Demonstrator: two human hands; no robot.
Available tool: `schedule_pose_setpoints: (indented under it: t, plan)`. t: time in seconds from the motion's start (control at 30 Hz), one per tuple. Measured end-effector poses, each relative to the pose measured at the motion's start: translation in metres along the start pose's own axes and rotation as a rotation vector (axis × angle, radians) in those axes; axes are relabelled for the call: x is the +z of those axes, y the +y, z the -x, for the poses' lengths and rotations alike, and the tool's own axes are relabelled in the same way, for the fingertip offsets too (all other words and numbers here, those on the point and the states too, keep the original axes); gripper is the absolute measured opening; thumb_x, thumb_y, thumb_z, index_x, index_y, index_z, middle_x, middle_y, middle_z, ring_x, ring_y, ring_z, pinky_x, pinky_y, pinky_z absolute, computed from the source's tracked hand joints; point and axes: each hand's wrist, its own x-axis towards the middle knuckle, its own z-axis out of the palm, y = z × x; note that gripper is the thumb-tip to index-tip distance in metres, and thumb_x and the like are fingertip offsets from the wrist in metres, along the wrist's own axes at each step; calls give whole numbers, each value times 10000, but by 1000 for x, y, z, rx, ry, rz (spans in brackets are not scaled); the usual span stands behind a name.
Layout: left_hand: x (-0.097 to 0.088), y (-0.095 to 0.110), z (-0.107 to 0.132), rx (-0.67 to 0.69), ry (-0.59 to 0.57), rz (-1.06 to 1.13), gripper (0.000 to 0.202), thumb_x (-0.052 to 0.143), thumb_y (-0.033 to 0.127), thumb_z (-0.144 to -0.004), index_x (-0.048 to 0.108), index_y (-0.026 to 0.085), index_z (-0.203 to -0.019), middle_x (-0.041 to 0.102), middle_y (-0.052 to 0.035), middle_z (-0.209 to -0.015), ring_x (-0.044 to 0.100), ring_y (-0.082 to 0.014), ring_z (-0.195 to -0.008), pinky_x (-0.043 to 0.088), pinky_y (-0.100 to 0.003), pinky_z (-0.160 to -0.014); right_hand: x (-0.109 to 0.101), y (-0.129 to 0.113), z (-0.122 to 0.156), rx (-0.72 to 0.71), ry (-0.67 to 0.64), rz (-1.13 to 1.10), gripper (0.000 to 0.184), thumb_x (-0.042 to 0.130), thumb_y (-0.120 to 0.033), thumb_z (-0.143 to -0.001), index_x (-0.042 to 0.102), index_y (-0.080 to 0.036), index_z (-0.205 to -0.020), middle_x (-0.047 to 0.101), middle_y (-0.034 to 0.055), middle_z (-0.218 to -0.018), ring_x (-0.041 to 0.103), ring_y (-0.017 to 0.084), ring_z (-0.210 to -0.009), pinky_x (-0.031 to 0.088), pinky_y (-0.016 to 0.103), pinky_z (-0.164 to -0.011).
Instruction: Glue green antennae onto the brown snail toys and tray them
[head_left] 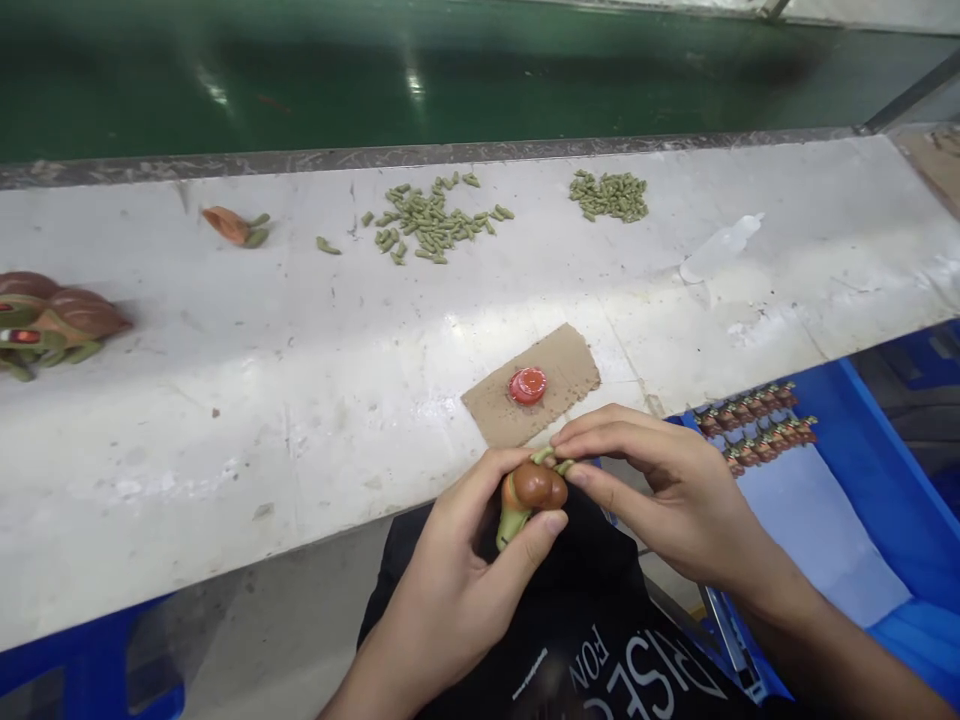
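Between my hands, over my lap, is a small toy turtle (535,487) with a glossy brown shell and a green head end pointing down. My left hand (469,560) is closed around it, thumb on the near side and fingers behind. Two small green pieces (543,455) stick out at its upper end. My right hand (667,490) pinches at these pieces with thumb and fingertips, touching the turtle's end. Just beyond lies a brown cardboard piece (491,405) bearing a red cap or small dish (527,386) with a wet, shiny look.
On the white bench stand two piles of small green pieces (431,225) (609,196), an orange-and-green part (232,227) and a whitish squeeze bottle (721,248). More turtles (64,315) lie at left. A blue crate (877,430) at right holds rows of figures (757,430). A green belt (337,90) runs behind.
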Motion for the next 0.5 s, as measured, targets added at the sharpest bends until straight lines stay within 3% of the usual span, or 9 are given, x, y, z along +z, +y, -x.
schedule_pose_setpoints:
  t: [0.13,0.23,0.33,0.43,0.5]
  plan:
    - [12,-3,4,-142,-140,-18,164,737,410,-1158,765,350,-1307,839,15,-1200,816,-207,-1082,635,-264,-954,-21,-6,29,-103,-124,303,521,702,-60,-1083,710,-235,-1574,736,113,-1591,680,224,-1524,578,342,-1286]
    - [29,-12,-3,-209,-243,-11,211,697,445,-1146,788,297,-1266,865,-46,-1243,842,-254,-1097,678,-332,-995,-22,-5,53,-182,-288,482,456,641,-82,-1135,701,-198,-1572,742,109,-1610,602,273,-1567,462,443,-1391]
    - [53,-25,-11,-284,-303,-32,313,695,488,-1115,792,261,-1307,884,-106,-1279,863,-311,-1138,708,-400,-1005,-12,2,73,-127,-248,524,333,614,-143,-1185,716,-150,-1502,822,123,-1396,682,290,-1371,513,493,-1315]
    - [71,-36,-9,-357,-255,-28,509,760,522,-1075,709,281,-1520,878,-119,-1379,862,-335,-1260,702,-439,-1097,-10,14,94,-34,-162,487,285,620,-175,-1183,742,-163,-1441,814,118,-1257,718,289,-1196,612,491,-1128]
    - [71,-41,-4,-358,-211,-48,617,782,581,-1073,648,315,-1614,862,-119,-1444,856,-341,-1296,715,-440,-1088,-21,29,113,69,-40,407,305,647,-237,-1183,743,-182,-1467,796,124,-1261,743,275,-1148,653,451,-1025]
